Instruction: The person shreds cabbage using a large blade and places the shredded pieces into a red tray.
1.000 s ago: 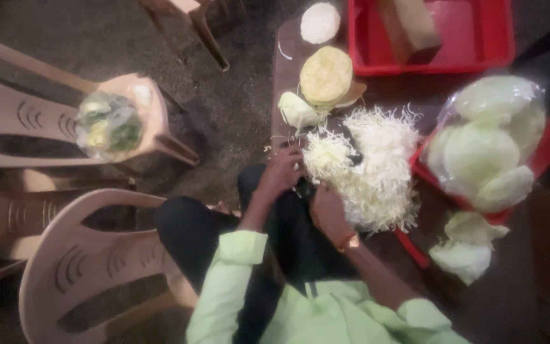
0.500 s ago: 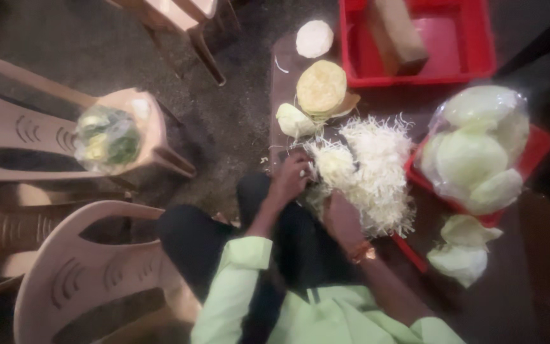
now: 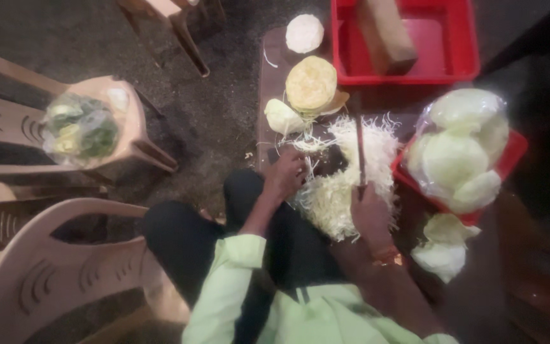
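The floor is dark and rough, and a dark wooden tabletop (image 3: pixel 268 83) stands on it. On the tabletop lies a big pile of thin white cabbage shreds (image 3: pixel 351 185).

The right hand (image 3: pixel 372 213) is closed around the handle of a long knife (image 3: pixel 359 140), whose blade points away across the pile. The left hand (image 3: pixel 286 173) rests on the pile's edge with fingers curled, near the blade. I think the blade could nick those fingers if it slips. Shreds near the edge could fall off.

I count one knife, three cut cabbage pieces, one yellowish (image 3: pixel 311 83), and one clear bag of cabbages (image 3: pixel 463 150). There is one red plastic crate (image 3: pixel 459 51), and two pink plastic chairs (image 3: pixel 39 280).
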